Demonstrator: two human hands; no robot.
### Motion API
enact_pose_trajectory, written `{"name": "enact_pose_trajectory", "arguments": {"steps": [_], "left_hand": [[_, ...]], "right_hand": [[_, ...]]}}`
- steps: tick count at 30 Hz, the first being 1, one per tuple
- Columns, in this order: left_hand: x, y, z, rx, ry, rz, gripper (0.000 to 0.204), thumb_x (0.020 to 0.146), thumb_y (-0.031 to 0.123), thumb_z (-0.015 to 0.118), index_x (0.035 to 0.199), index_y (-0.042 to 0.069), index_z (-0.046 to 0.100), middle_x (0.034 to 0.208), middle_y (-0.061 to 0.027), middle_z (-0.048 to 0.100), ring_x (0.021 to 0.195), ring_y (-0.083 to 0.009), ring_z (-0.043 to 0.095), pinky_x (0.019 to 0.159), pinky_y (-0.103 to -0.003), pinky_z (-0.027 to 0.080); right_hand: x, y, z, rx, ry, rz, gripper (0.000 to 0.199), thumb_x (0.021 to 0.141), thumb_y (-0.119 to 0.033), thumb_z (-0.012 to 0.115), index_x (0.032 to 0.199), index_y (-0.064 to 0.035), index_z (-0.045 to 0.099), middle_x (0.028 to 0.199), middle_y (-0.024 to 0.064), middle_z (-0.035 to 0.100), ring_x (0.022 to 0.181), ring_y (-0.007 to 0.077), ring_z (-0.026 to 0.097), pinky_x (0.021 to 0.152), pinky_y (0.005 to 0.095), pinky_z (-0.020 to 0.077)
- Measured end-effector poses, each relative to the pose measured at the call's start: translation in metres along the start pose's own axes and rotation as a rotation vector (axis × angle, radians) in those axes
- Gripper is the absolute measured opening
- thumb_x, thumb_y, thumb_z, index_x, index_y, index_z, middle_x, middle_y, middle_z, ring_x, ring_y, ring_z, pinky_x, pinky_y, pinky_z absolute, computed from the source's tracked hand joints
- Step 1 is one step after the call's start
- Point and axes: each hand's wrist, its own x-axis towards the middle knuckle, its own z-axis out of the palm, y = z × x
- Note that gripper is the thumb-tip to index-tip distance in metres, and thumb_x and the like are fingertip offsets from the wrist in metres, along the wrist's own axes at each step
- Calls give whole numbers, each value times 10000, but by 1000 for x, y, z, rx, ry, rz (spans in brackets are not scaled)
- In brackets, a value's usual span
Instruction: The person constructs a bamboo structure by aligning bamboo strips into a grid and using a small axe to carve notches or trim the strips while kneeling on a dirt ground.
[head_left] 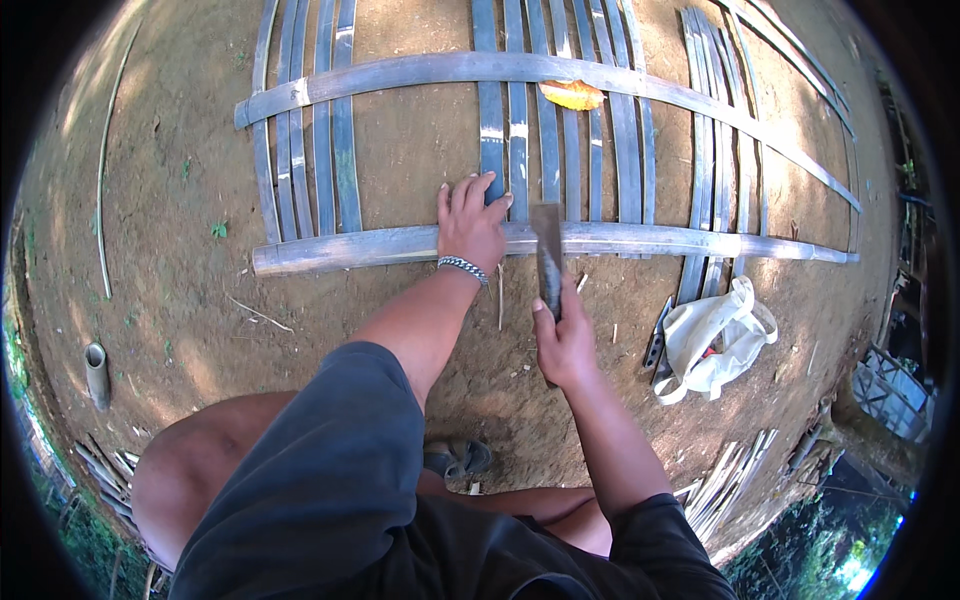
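Observation:
Strips of split bamboo form a frame on the dirt, with long slats point(545, 130) lying across two bamboo crosspieces. My left hand point(470, 225) lies over the nearer crosspiece point(350, 250), its fingers stretched out onto the end of a slat point(491, 130). A metal chain bracelet point(463, 265) circles that wrist. Just to the right, my right hand point(566, 340) is closed around the dark handle of a flat metal tool point(548, 240). The tool's broad end is raised over the nearer crosspiece; whether it is a blade or a hammer head is unclear.
A yellow-orange leaf point(572, 95) rests on the farther crosspiece point(420, 72). To the right sit a white bag point(715, 340) and a dark-handled knife point(656, 335). A short hollow tube point(97, 375) and a thin stick point(105, 170) are at left. Cut strips point(735, 485) lie at lower right.

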Motion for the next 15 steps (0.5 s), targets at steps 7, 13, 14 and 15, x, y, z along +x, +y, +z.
{"name": "enact_pose_trajectory", "arguments": {"steps": [7, 13, 14, 15], "left_hand": [[1, -4, -2, 9, 13, -2, 354, 816, 20, 668, 1111, 175, 786, 1416, -80, 562, 1376, -298, 475, 1206, -578, 284], [1, 2, -3, -10, -9, 0, 367, 816, 13, 665, 1123, 175, 785, 1413, -81, 565, 1374, -301, 479, 1207, -578, 281], [1, 2, -4, -7, -13, -1, 370, 817, 13, 664, 1125, 177, 786, 1412, -80, 566, 1373, -301, 480, 1208, -578, 281], [2, 2, -5, -5, -18, -2, 372, 819, 12, 662, 1127, 179, 787, 1412, -79, 567, 1373, -300, 481, 1208, -577, 280]], "right_hand": [[-9, 6, 3, 229, 90, -161, 568, 1023, -179, 579, 1521, 31, 405, 1314, 315, 628, 1209, 470, 635, 1012, 452, 502], [-2, 57, 27, 56, 116, -219, 559, 1048, -163, 566, 1550, 3, 384, 868, 54, 594, 736, 128, 588, 656, 293, 502], [0, 53, 26, 30, 56, -96, 562, 1044, -166, 570, 1552, -9, 388, 864, 69, 603, 737, 150, 601, 672, 303, 507], [5, 49, 24, -3, -4, 20, 565, 1040, -168, 573, 1555, -20, 392, 860, 84, 612, 739, 171, 615, 689, 313, 511]]}}
